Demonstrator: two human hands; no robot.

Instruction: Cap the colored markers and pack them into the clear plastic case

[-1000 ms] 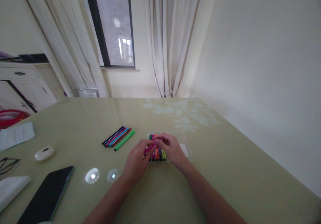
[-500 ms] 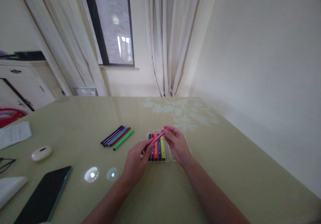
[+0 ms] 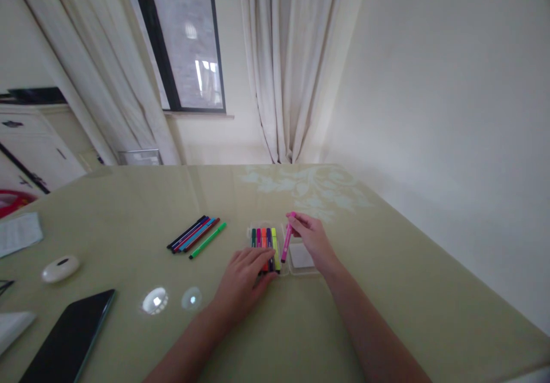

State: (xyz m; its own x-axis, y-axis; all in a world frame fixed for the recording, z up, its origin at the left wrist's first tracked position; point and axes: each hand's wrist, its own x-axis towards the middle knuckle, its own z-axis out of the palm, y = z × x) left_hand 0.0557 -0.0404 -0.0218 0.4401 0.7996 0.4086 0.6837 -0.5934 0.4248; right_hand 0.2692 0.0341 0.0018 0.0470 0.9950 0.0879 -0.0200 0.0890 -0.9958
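A pink marker (image 3: 287,243) hangs tilted from the pinched fingers of my right hand (image 3: 313,239), which grip its upper end. Its black lower tip is over the right side of the clear plastic case (image 3: 282,234). Several markers stand side by side in that case, among them a yellow marker (image 3: 275,240) at the right of the row. Across their lower part lies my left hand (image 3: 249,268), fingers stretched out and holding nothing. The open lid (image 3: 303,257) rests on the table to the right, partly hidden by my right wrist.
Left of the case lie a green marker (image 3: 208,240) and several dark, red and blue markers (image 3: 193,234). Farther left are a white oval object (image 3: 61,269), a black tablet (image 3: 69,337) and a paper (image 3: 19,234). The table (image 3: 387,314) meets a wall at right.
My left hand has let go of the pink marker and come down onto the markers in the case. My right hand has swung the pink marker from slanted to nearly upright.
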